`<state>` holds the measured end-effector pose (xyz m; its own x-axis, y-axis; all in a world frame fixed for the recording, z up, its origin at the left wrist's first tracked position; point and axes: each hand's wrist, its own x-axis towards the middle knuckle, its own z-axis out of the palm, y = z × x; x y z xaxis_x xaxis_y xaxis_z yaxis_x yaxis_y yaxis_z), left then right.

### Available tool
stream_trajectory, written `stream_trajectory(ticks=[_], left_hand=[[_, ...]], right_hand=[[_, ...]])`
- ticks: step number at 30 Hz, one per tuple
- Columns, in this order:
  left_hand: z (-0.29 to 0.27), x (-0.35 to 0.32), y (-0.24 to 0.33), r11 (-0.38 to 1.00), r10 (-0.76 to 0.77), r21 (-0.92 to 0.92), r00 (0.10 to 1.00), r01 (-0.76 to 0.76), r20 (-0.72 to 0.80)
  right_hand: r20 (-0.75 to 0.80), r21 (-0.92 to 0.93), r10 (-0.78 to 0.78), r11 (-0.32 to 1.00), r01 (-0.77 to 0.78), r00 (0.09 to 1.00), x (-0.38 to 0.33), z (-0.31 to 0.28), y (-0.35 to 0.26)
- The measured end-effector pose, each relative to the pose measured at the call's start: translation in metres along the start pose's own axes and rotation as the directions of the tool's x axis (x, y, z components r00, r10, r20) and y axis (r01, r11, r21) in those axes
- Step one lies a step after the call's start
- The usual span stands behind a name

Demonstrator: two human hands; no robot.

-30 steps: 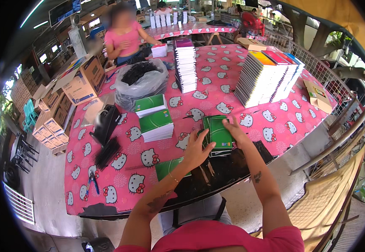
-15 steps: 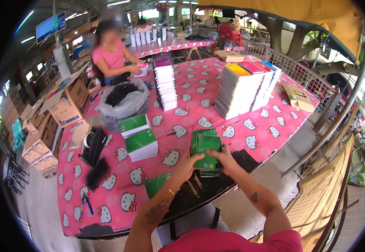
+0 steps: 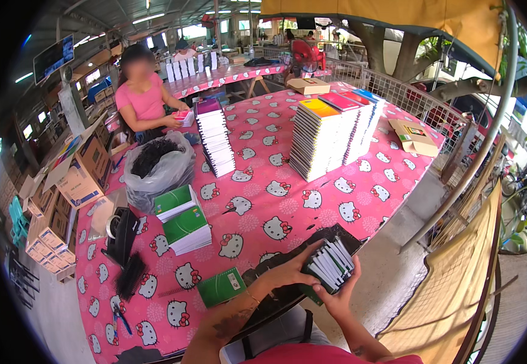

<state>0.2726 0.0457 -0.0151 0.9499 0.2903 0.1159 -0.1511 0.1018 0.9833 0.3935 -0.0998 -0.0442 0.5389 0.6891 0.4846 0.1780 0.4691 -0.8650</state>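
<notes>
A bundle of green-covered notebooks [image 3: 330, 265] is gripped between my two hands, tilted so that its white page edges face up. My left hand [image 3: 295, 271] is closed round its left side, and my right hand [image 3: 343, 296] wraps its right and lower side. The bundle is raised at the table's front edge, over a black mat [image 3: 343, 238]. To the left of my left hand, a single green notebook [image 3: 222, 288] lies flat on the pink patterned cloth. Farther back stand two short side-by-side piles of green notebooks [image 3: 189, 235].
Tall notebook stacks [image 3: 318, 139] and a purple-topped stack [image 3: 215, 139] stand farther back. Left are a plastic bag of black material [image 3: 160, 176], a black bristly bundle [image 3: 131, 276] and pliers [image 3: 119, 318]. A co-worker [image 3: 142, 97] holds notebooks across the table. Cartons [image 3: 84, 167] stand left.
The green notebooks in my hands went from lying flat on the black mat to being lifted, turned edge-up and moved right. The view has shifted somewhat.
</notes>
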Motion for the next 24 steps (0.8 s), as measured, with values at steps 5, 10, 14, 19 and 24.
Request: stream_trajectory(ticks=[5, 10, 14, 19, 24], left_hand=[[-0.007, 0.008, 0.000, 0.990, 0.104, 0.095, 0.995, -0.105, 0.006], [-0.002, 0.013, 0.005, 0.999, 0.024, -0.042, 1.000, -0.024, 0.010], [-0.003, 0.009, 0.006, 0.995, -0.057, -0.080, 0.998, 0.058, 0.023], [0.013, 0.006, -0.007, 0.999, 0.002, -0.039, 0.999, -0.004, -0.051], [0.000, -0.003, 0.020, 0.986, -0.164, 0.005, 0.979, 0.166, -0.124]], right_hand=[[0.012, -0.043, -0.109, 0.993, 0.109, 0.994, 0.011, -0.007, 0.006], [-0.041, -0.214, -0.094, 0.973, 0.083, 0.995, 0.006, -0.005, 0.006], [-0.135, -0.187, -0.061, 0.982, 0.035, 0.989, 0.002, -0.005, 0.009], [-0.172, -0.095, -0.050, 0.995, 0.034, 0.984, 0.005, 0.004, -0.001], [-0.068, -0.084, -0.112, 0.991, 0.107, 0.991, 0.017, 0.005, -0.001]])
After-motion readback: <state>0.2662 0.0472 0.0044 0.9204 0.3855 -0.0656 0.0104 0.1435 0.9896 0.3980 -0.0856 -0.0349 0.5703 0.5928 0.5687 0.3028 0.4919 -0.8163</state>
